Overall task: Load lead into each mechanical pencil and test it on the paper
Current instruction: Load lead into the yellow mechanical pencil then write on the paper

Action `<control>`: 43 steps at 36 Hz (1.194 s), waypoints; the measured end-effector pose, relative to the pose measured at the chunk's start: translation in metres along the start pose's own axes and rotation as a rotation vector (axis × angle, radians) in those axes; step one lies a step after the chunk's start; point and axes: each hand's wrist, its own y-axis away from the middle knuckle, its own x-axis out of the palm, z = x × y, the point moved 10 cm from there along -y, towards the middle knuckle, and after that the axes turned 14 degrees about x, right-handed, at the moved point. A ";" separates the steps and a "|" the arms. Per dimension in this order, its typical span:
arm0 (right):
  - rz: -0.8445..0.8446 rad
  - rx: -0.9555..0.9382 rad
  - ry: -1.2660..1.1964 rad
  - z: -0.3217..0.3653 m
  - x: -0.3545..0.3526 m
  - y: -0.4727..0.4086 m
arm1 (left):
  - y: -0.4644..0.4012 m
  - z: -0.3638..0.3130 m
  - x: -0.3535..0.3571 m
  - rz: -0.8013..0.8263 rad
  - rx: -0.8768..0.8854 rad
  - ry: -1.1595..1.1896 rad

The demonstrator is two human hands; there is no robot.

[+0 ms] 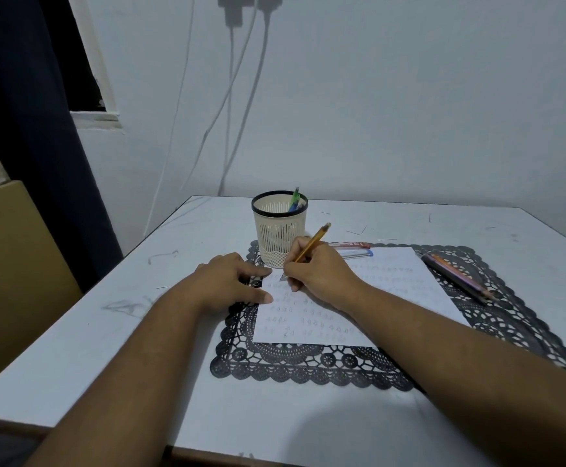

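Two hands are seen over a white desk [409,224]. An orange mechanical pencil [310,250] is gripped by the right hand [318,274] in a writing hold, its fingers curled round the barrel; the tip is set at the upper left part of the paper [376,298], and the cap end is tilted up and away to the right. The left hand [227,281] is laid flat with fingers spread, its fingertips resting at the paper's left edge and on the black lace mat [308,365] beneath. Faint rows of pencilled marks are seen on the sheet. A cream mesh cup [279,230] is stood at the mat's far left corner, with green and blue pens inside. Two lead tubes [356,249] are lain just beyond the paper's far edge. More pencils [457,276] are lain on the mat to the right of the sheet.
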 end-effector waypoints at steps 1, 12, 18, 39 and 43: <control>-0.008 0.000 0.005 0.000 -0.001 0.000 | 0.000 0.001 0.000 -0.001 -0.003 0.005; -0.010 0.034 -0.063 -0.003 -0.013 -0.002 | 0.001 -0.002 -0.002 -0.001 -0.005 -0.002; 0.024 0.042 -0.013 0.000 -0.007 0.004 | 0.000 0.000 0.000 0.001 -0.007 0.011; -0.046 0.029 0.001 -0.001 -0.013 0.001 | -0.001 0.001 0.001 -0.003 0.004 0.020; 0.003 0.036 -0.015 -0.002 -0.008 0.003 | 0.001 0.001 0.001 -0.001 -0.001 0.019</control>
